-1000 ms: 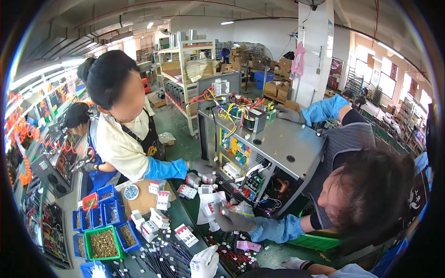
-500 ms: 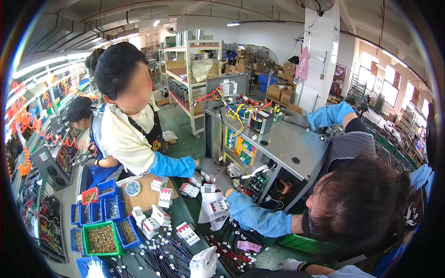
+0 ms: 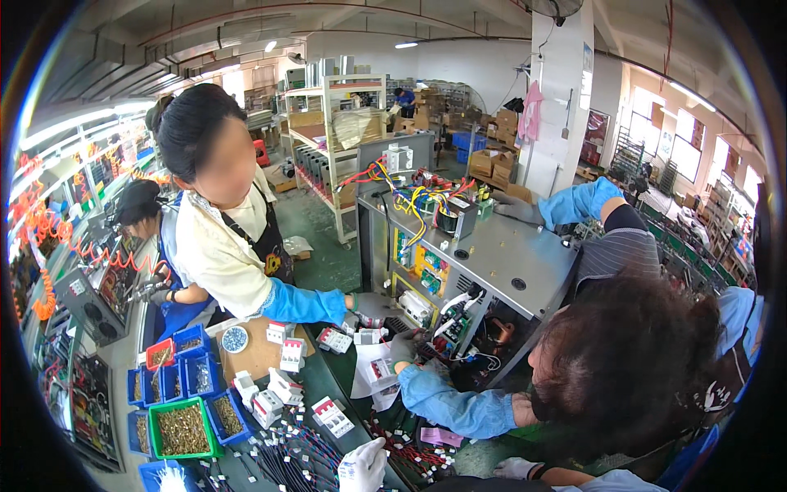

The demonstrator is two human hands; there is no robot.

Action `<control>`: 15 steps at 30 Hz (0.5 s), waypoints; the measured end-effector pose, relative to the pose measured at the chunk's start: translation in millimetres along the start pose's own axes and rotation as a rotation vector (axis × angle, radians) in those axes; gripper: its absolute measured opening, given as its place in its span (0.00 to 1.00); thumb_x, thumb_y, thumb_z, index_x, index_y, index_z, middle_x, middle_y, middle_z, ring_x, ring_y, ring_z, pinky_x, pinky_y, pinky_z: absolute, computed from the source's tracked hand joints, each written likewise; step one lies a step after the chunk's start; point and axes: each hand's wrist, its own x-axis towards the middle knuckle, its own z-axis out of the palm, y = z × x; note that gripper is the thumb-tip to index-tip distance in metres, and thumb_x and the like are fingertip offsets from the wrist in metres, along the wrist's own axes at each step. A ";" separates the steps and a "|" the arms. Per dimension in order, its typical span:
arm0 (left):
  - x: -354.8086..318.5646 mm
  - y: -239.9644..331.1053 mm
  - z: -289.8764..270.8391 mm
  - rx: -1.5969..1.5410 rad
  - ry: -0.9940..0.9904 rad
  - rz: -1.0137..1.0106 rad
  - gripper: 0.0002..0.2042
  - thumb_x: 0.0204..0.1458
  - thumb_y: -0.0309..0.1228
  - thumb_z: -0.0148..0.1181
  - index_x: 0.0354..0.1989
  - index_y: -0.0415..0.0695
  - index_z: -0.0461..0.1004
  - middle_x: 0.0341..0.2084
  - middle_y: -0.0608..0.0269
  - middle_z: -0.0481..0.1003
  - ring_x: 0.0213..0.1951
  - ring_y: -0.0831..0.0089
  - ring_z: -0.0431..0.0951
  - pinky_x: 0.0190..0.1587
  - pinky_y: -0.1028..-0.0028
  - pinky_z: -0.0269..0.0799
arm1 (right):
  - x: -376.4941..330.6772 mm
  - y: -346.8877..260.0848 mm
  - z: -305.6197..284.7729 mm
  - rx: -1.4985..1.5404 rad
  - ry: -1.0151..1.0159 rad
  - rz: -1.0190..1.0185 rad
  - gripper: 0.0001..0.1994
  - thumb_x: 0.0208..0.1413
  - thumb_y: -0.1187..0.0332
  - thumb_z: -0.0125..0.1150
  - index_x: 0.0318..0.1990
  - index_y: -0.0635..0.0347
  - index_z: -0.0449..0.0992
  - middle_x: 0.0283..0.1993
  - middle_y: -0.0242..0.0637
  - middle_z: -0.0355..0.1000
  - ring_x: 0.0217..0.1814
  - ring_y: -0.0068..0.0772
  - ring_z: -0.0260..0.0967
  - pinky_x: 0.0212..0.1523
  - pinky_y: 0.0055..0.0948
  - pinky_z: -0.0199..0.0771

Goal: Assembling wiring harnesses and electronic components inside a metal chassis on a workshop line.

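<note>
Just beyond the left hand (image 3: 362, 467), slightly leftward: white breaker (image 3: 332, 417), long axis slanting toward it; right hand (image 3: 515, 467) farther. Cannot tell either grip.

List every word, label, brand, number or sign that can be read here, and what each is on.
None reads clearly.
Left hand, white glove: blue marking, blurred.
Dark garment at right: white marking, blurred.
Red-and-white circuit breaker: any print too small.
Paper sheet: any print too small.
</note>
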 end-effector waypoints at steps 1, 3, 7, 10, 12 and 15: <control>-0.6 -0.5 0.7 -0.019 0.000 -0.006 0.12 0.56 0.27 0.59 0.47 0.36 0.76 0.42 0.51 0.79 0.44 0.58 0.80 0.48 0.68 0.74 | 0.0 0.6 0.9 0.009 -0.001 0.010 0.30 0.61 0.42 0.43 0.50 0.60 0.76 0.54 0.54 0.73 0.58 0.57 0.68 0.58 0.44 0.67; -1.7 -1.7 2.0 -0.039 -0.002 -0.013 0.12 0.56 0.27 0.59 0.47 0.36 0.76 0.42 0.51 0.79 0.43 0.58 0.80 0.47 0.68 0.74 | -1.4 0.8 1.2 -0.005 -0.011 -0.022 0.27 0.62 0.46 0.46 0.55 0.60 0.73 0.51 0.52 0.74 0.54 0.51 0.71 0.55 0.41 0.69; -3.1 -3.1 3.6 -0.007 -0.003 0.010 0.12 0.56 0.27 0.59 0.47 0.37 0.77 0.41 0.50 0.79 0.43 0.57 0.80 0.46 0.67 0.74 | -7.1 -1.5 -3.4 -0.018 0.014 -0.104 0.24 0.63 0.50 0.49 0.56 0.60 0.71 0.46 0.49 0.75 0.47 0.46 0.74 0.50 0.39 0.72; -2.9 -2.8 4.3 -0.025 -0.022 -0.021 0.12 0.57 0.28 0.59 0.46 0.37 0.77 0.41 0.49 0.79 0.43 0.56 0.79 0.46 0.66 0.74 | -10.2 -3.7 -8.3 -0.006 0.070 -0.173 0.22 0.62 0.51 0.50 0.52 0.60 0.72 0.44 0.48 0.76 0.45 0.45 0.74 0.47 0.40 0.72; -2.4 -2.7 4.6 -0.055 -0.038 -0.068 0.12 0.58 0.30 0.58 0.46 0.37 0.78 0.41 0.49 0.79 0.43 0.55 0.79 0.47 0.65 0.74 | -11.4 -4.7 -9.8 -0.021 0.117 -0.229 0.21 0.62 0.51 0.51 0.49 0.60 0.73 0.42 0.48 0.76 0.44 0.45 0.74 0.45 0.40 0.72; -2.2 -3.6 5.5 -0.006 -0.043 -0.007 0.12 0.57 0.29 0.58 0.47 0.38 0.77 0.41 0.50 0.79 0.43 0.54 0.79 0.47 0.65 0.73 | -12.0 -4.6 -8.3 -0.028 0.139 -0.239 0.20 0.61 0.51 0.52 0.46 0.60 0.74 0.40 0.47 0.76 0.42 0.44 0.74 0.43 0.41 0.72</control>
